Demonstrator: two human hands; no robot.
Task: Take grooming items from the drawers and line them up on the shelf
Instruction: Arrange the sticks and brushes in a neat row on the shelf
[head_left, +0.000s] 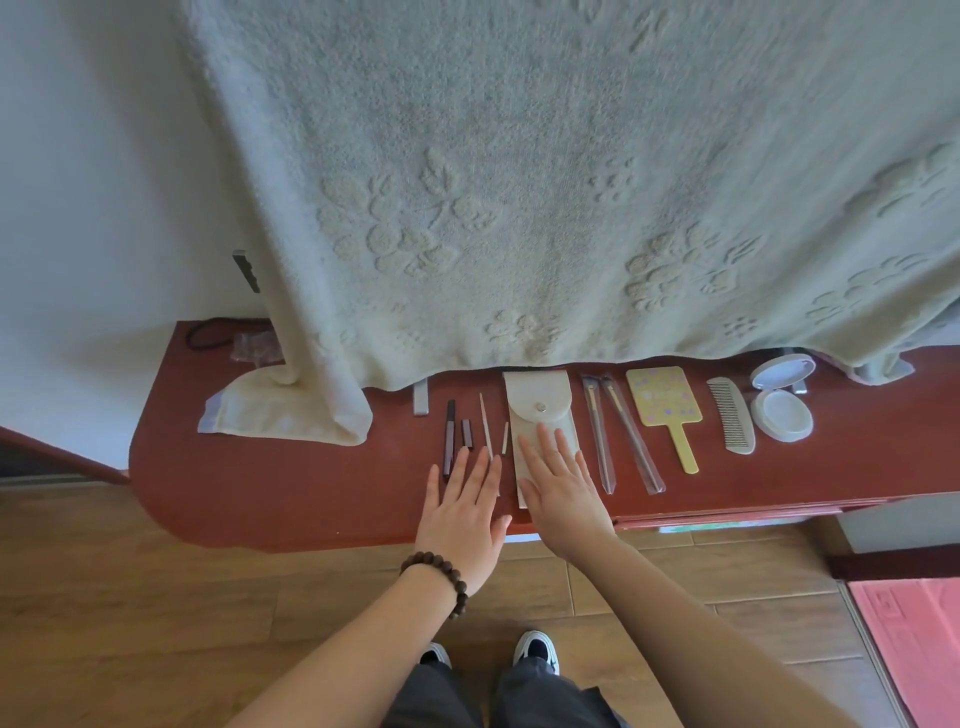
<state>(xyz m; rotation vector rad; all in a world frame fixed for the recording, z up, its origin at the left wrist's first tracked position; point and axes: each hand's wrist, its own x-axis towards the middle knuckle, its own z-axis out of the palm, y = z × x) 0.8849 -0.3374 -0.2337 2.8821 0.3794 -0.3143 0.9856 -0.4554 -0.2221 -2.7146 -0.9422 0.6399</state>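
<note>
Both hands are lying flat, fingers spread, gripping nothing: right hand (558, 478) pressing the upright snap pouch (537, 415), left hand (465, 499) probably covering slim sticks (487, 426) just beside it.

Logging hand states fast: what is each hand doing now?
Left hand: open, flat, holding nothing.
Right hand: open, flat on the pouch.

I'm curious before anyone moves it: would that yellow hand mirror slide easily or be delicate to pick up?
The yellow hand mirror lies flat on the red shelf, so it should slide, not roll. It looks thin and light, with a slim handle to grip. If it holds glass, it may be fragile.
</note>
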